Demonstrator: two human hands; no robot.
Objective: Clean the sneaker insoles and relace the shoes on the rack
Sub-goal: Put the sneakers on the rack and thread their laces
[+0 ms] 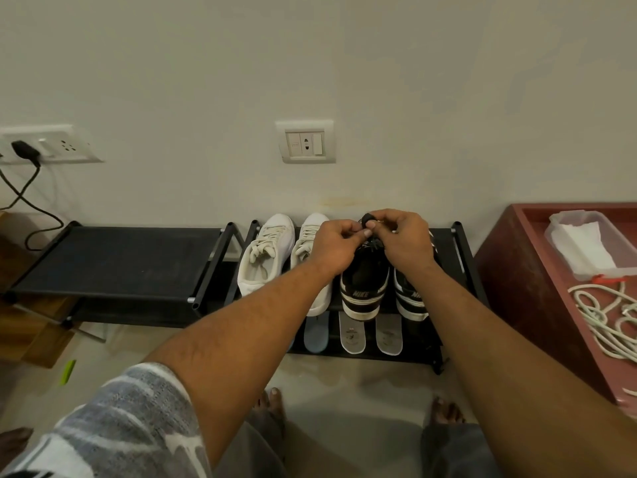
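Black sneaker (363, 291), white stripes, heel outward on rack (448, 250); left hand (336, 244) and right hand (405, 241) both pinched its dark lace (376, 243)

The left hand (336, 244) and the right hand (406, 239) cover the toe end of a black shoe (363, 281) on the rack (448, 246). The dark lace (369, 219) they pinch shows only as a tiny loop. The right arm hides most of the other black shoe (410, 298) near the rack's right edge. The left arm covers one side of a white shoe (305, 250) and part of the blue insole (315, 334) on the lower shelf. The marks on the grey insoles (352, 334) are too small to read. The red box (537, 270) and its rope (603, 322) are cut off at the right.
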